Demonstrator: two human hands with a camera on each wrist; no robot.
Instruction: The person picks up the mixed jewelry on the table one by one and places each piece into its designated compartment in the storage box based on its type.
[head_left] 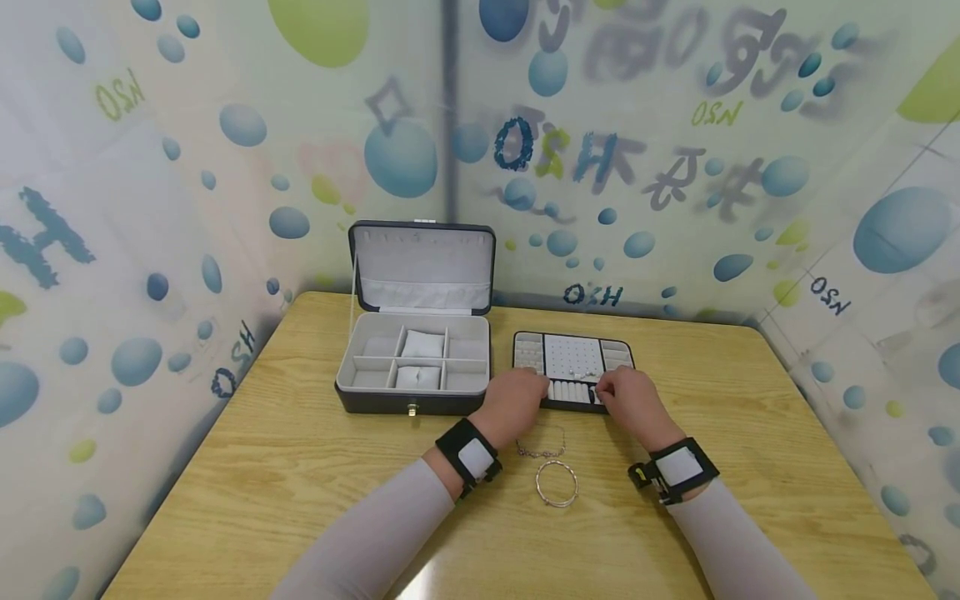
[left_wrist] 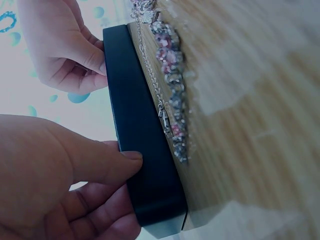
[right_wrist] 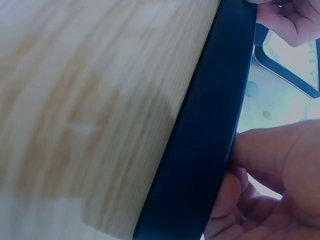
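A dark jewelry tray (head_left: 573,407) with pale compartments lies on the table. My left hand (head_left: 516,403) grips its front left corner, the thumb (left_wrist: 131,159) on the dark front wall and the other fingers curled at the top. At the right end of the ring rolls (head_left: 568,391) is my right hand (head_left: 632,400), with thumb and curled fingers close together. I cannot tell whether they pinch something small. A dark gap shows between the rolls beside the fingertips. Earrings (head_left: 581,374) sit at the lower edge of the dotted panel.
An open jewelry box (head_left: 375,402) stands left of the tray, its lid raised, with two white cushions (head_left: 423,343) inside. In front of the tray lie a chain bracelet (head_left: 540,454) with pink and silvery beads and a round silvery bangle (head_left: 557,503). Printed curtains surround the wooden table (head_left: 300,500).
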